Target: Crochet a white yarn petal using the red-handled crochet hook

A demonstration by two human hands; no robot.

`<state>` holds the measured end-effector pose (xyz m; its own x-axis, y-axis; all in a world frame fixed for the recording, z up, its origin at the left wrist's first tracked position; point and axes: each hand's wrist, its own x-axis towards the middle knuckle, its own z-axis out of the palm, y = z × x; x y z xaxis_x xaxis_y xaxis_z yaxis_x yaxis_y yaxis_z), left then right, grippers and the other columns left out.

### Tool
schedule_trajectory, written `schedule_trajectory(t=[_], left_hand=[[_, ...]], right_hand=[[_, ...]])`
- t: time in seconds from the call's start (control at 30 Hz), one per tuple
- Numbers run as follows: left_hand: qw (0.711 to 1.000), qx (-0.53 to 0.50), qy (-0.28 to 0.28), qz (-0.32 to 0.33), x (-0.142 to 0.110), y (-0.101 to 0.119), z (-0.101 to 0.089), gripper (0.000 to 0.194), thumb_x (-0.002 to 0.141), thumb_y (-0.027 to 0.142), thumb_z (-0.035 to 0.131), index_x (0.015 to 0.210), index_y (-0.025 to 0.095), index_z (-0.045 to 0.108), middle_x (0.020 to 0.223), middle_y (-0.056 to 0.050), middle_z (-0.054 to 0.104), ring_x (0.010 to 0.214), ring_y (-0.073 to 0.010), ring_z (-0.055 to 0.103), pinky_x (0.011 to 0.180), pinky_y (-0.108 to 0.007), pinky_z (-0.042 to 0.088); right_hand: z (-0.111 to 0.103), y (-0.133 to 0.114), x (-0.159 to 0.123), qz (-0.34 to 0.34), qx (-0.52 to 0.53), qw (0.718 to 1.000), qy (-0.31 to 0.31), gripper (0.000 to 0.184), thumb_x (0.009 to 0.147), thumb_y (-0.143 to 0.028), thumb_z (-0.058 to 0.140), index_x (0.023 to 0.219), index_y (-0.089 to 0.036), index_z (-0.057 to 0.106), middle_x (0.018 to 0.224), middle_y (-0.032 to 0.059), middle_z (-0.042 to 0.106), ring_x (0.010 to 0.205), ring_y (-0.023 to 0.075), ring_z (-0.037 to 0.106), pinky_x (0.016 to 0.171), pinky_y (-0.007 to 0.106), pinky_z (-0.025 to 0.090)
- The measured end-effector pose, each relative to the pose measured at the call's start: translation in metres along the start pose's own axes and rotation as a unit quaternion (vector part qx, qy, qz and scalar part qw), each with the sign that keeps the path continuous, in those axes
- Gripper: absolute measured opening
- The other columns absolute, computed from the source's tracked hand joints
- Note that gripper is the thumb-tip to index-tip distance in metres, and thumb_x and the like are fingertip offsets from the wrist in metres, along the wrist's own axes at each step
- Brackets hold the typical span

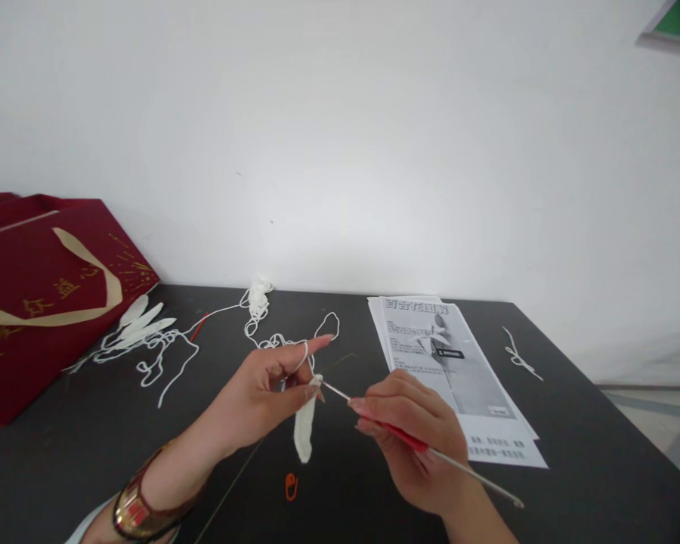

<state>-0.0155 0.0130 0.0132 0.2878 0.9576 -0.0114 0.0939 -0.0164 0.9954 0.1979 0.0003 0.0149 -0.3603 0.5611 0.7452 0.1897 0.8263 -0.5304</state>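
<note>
Between the thumb and fingers of my left hand [277,381] is the top of a white crocheted petal [304,427], which hangs downward. White yarn [327,321] loops over the raised left index finger. My right hand [411,431] grips a crochet hook [408,438] by its red handle. The hook's thin metal tip meets the top of the petal at the left fingertips; whether it passes through a stitch is too small to tell. Just below the petal, an orange stitch marker [291,486] lies on the dark table [340,514].
Printed sheets [487,378] lie beyond my right hand, with a short knotted white yarn piece [521,357] farther right. Several finished white petals [141,325] rest beside a dark red bag [45,302] at left. A yarn bundle [258,298] sits near the wall.
</note>
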Motion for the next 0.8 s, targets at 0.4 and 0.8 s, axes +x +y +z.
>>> schedule_trajectory(t=[0.4, 0.8], left_hand=[[0.958, -0.205, -0.151, -0.132, -0.002, -0.004, -0.001, 0.046, 0.064, 0.014, 0.076, 0.110, 0.020, 0.075, 0.057, 0.003, 0.056, 0.057, -0.0177, 0.064, 0.060, -0.028, 0.048], [0.998, -0.041, -0.032, -0.027, -0.002, -0.001, 0.007, 0.037, 0.076, 0.019, 0.070, 0.113, 0.022, 0.074, 0.061, 0.000, 0.062, 0.052, -0.0124, 0.051, 0.051, -0.023, 0.035]], right_hand=[[-0.015, 0.014, -0.007, 0.250, 0.265, 0.930, 0.040, 0.013, 0.082, -0.030, 0.071, 0.079, -0.017, 0.074, 0.065, 0.0035, 0.067, 0.056, 0.0138, 0.057, 0.048, 0.025, 0.042], [0.022, 0.035, -0.002, 0.474, 0.476, 0.721, 0.170, 0.025, 0.071, -0.035, 0.080, 0.068, -0.014, 0.068, 0.046, -0.0044, 0.057, 0.032, 0.0044, 0.042, 0.028, 0.013, 0.038]])
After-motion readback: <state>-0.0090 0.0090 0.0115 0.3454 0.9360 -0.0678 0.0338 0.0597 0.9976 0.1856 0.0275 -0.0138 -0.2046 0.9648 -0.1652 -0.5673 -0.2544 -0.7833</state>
